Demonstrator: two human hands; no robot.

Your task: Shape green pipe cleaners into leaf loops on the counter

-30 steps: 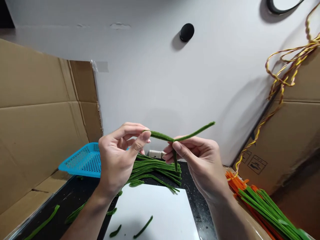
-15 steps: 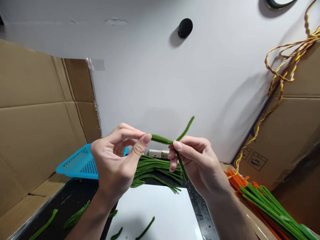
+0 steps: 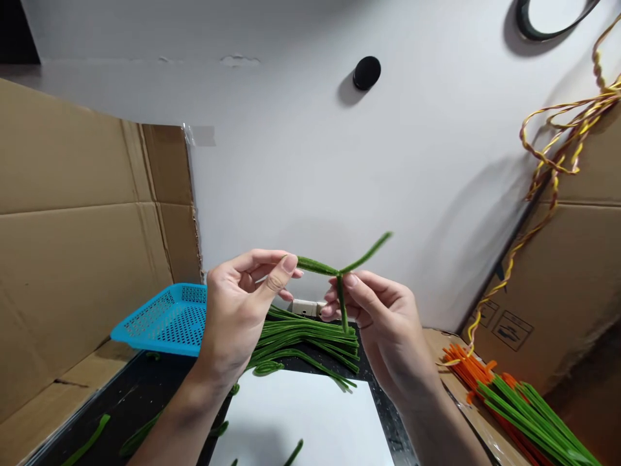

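Observation:
A green pipe cleaner piece [image 3: 317, 266] is held in the air between my two hands. My left hand [image 3: 247, 298] pinches its left end between thumb and forefinger. Two thin arms branch from its right end, one slanting up to the right and one hanging down. Close to that joint, the thumb and fingers of my right hand [image 3: 381, 310] are closed on the pipe cleaner. Below, a bundle of long green pipe cleaners [image 3: 305, 340] lies behind a white sheet [image 3: 310, 414], and a short green piece [image 3: 294, 452] rests on the sheet.
A blue perforated basket [image 3: 165, 320] stands at the left, beside a cardboard panel [image 3: 72, 259]. Orange and bright green pipe cleaners [image 3: 528, 414] lie at the right. A twisted yellow cord [image 3: 514, 249] hangs along the cardboard there. Loose green pieces [image 3: 87, 441] are on the dark tabletop.
The upper arm of the pipe cleaner now leans further right, and the lower one hangs straighter. The view has tilted slightly up, and both hands stay on the piece.

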